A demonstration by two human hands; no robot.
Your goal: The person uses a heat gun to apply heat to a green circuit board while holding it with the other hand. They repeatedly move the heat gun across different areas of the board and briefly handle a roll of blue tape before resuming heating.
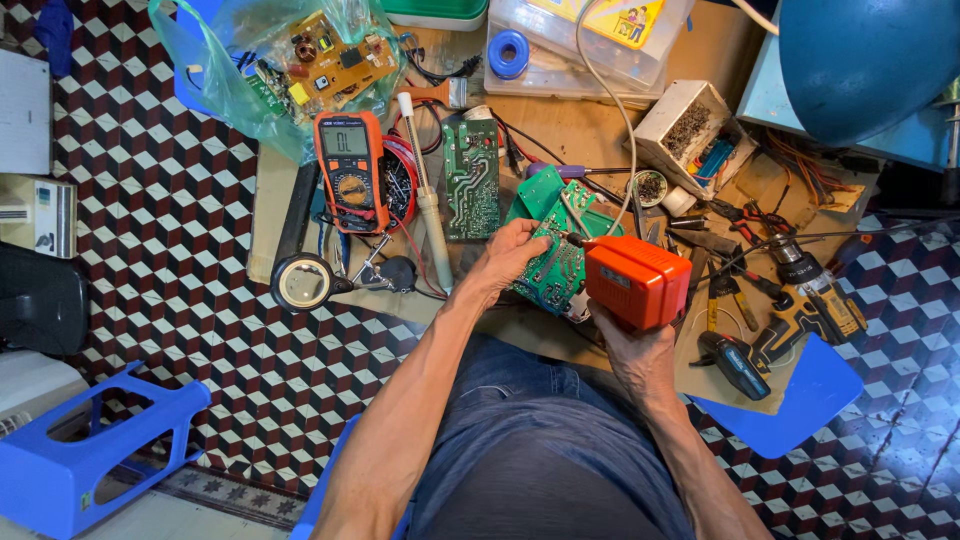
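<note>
Left hand (508,262) fingers clamped on green circuit board (552,262) edge, thin, stiff, prob. fragile; right hand (632,345) gripping orange soldering gun (636,281).

- One view only, from a camera worn on the person's head.
- It looks steeply down over lap and forearms onto the floor-level work area.
- Hands sit near centre, close; tiled floor (200,250) spreads left, clutter lies far and right.
</note>
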